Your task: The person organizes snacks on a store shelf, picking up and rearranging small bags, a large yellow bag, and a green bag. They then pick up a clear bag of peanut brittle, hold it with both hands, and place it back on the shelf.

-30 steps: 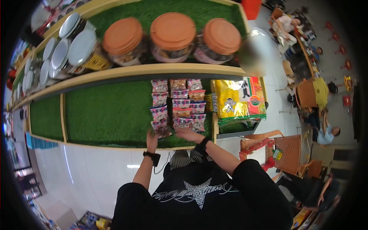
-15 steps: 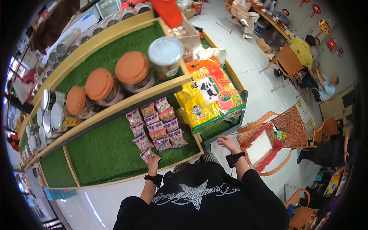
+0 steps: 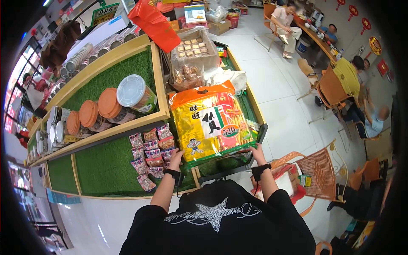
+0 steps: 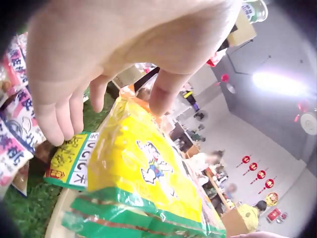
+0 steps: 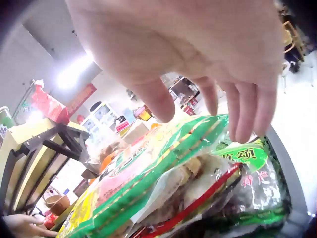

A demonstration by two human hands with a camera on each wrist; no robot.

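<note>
Across the left and middle of the head view, we see a stepped stand (image 3: 102, 178) with pale wooden rims and green turf, jars with orange lids (image 3: 110, 103) on its upper level and small pink packets (image 3: 154, 154) on the lower. Pale floor tiles (image 3: 276, 85) spread to the right, with a wicker chair (image 3: 318, 173) at lower right, seated people (image 3: 284, 24) at upper right and red ornaments (image 3: 353, 10) on the wall.

At the centre of the frame lies the large yellow snack bag (image 3: 208, 127), over other packages. Its orange handle end points up and slightly left, its green edge down towards us. The outline looks nearly square, so we cannot tell the long axis.

Our left hand (image 3: 176, 159) is at the bag's lower left corner, our right hand (image 3: 257, 154) at the lower right. In both wrist views the thumb is spread from fairly straight fingers, with the bag's edge between; how firmly they press, we cannot tell.
</note>
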